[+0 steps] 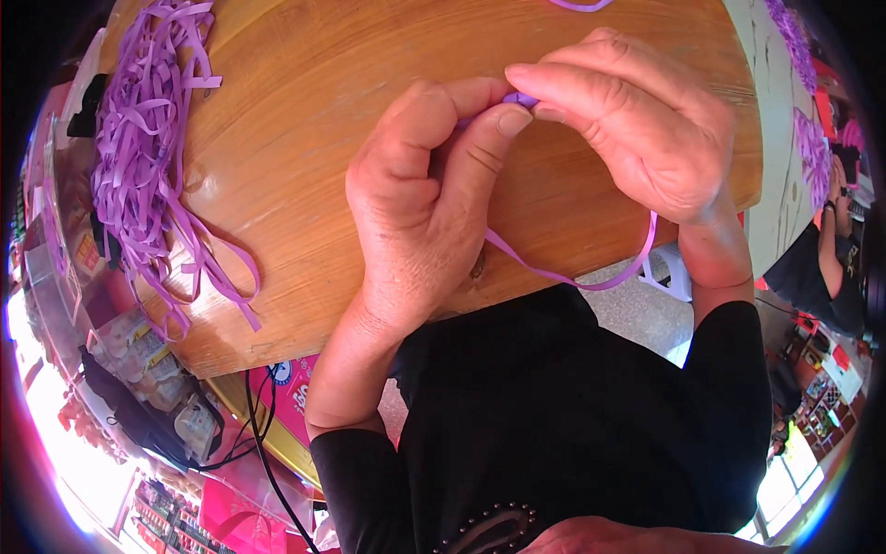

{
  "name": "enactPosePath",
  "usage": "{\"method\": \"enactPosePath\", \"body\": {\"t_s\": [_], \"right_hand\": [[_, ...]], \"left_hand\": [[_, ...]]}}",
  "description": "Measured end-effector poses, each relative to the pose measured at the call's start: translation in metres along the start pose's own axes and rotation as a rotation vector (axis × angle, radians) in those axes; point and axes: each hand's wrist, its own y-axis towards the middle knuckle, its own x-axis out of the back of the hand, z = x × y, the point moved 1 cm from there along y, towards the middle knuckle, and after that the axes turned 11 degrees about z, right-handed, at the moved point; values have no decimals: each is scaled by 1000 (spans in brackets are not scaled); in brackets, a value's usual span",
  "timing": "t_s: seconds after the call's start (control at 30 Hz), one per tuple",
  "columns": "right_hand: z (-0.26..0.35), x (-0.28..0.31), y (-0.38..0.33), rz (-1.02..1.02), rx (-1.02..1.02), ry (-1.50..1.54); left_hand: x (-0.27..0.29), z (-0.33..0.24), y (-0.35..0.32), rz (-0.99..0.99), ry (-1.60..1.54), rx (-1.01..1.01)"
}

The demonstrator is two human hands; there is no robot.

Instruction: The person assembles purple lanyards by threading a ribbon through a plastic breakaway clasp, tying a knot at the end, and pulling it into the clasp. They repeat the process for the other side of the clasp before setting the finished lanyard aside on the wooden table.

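Note:
Over the wooden table, my left hand (420, 189) pinches a small folded bit of purple ribbon (521, 99) between thumb and forefinger. My right hand (637, 120) meets it from the right, its thumb and fingertips closed on the same bit. From the hands a strip of the ribbon hangs in a loose curve (577, 284) past the table's near edge. How the ribbon is folded or knotted at the fingertips is too small and covered to tell.
A tangled heap of purple ribbons (148, 138) lies along the left side of the wooden table (314, 111), some strips trailing over it. Black cables (254, 425) hang below the near left edge. At the far right, another person's arm (829, 249) is beside a pale table (780, 185) with more purple ribbons.

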Motion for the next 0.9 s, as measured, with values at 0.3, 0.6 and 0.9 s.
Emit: {"method": "enactPosePath", "body": {"t_s": [0.3, 0.6, 0.9], "right_hand": [[3, 0, 3, -29, -52, 4], [5, 3, 4, 21, 2, -44], [7, 8, 0, 221, -253, 285]], "left_hand": [[6, 0, 3, 75, -61, -31], [11, -8, 0, 152, 213, -85], [12, -4, 7, 112, 793, -581]]}}
